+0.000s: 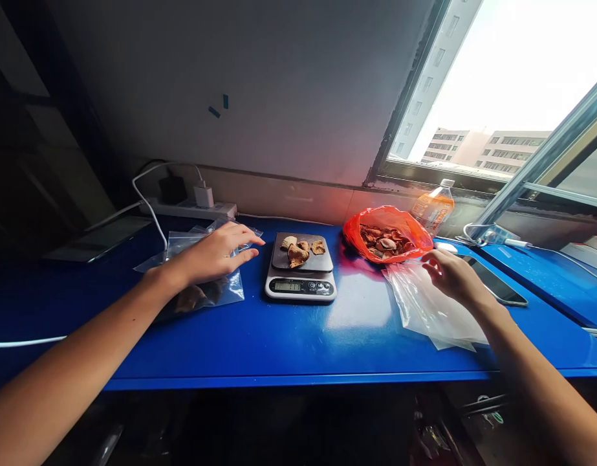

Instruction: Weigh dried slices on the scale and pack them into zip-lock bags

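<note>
A digital kitchen scale (pixel 301 278) stands mid-table with several dried brown pieces (pixel 298 251) on its dark platform. My left hand (pixel 215 254) hovers open, fingers stretched, over a pile of clear zip bags (pixel 201 285) left of the scale; one bag holds brown pieces. My right hand (pixel 452 272) rests on a stack of empty clear bags (pixel 427 307), fingers curled at the top bag's edge. An open orange plastic bag (pixel 386 234) full of dried pieces lies just behind that hand.
The blue table (pixel 288 343) runs along a wall. A power strip (pixel 191 207) with chargers and white cables sits at back left, a tablet (pixel 99 239) beside it. A phone (pixel 497 285) lies at right, an orange drink bottle (pixel 434 206) on the window ledge.
</note>
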Tool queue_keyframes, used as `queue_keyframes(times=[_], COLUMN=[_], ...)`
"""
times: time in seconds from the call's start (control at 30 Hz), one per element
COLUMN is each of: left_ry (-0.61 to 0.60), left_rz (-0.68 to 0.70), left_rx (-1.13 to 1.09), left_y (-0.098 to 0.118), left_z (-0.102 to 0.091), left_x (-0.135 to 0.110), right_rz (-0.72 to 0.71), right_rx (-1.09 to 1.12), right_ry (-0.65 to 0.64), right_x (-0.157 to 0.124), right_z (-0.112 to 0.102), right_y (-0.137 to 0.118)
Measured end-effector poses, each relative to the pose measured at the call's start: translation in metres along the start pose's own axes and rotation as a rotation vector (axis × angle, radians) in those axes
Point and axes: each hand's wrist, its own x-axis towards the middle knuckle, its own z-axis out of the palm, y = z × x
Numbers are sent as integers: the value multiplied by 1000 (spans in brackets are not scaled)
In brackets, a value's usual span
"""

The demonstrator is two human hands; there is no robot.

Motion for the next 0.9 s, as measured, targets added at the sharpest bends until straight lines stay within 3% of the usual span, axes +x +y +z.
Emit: queue_keyframes(times=[0.13, 0.23, 0.37, 0.43, 0.53, 0.63, 0.77, 0.9], left_ry=[-8, -12, 0, 0, -5, -4, 1, 11], left_rz=[8, 8, 22, 29, 25, 22, 12, 30], left_rx=[8, 7, -3, -6, -11, -13, -10, -8], left_y=[1, 0, -2, -3, -4, -6, -8, -7], left_z=[-1, 0, 4, 6, 8, 7, 4, 3], left_x=[0, 0, 2, 3, 3, 2, -1, -2], right_rz=[-98, -35, 154, 108, -83, -127, -67, -98], right_rx=[-8, -116, -97, 67, 336, 470, 465, 406], right_ry=[21, 52, 160, 175, 20, -189, -298, -316], right_x=[9, 17, 38, 58, 96, 128, 147, 148], right_z=[-27, -37, -33, -26, -11, 4, 21, 29], right_y=[-20, -31, -64, -96, -155, -199, -221, -228])
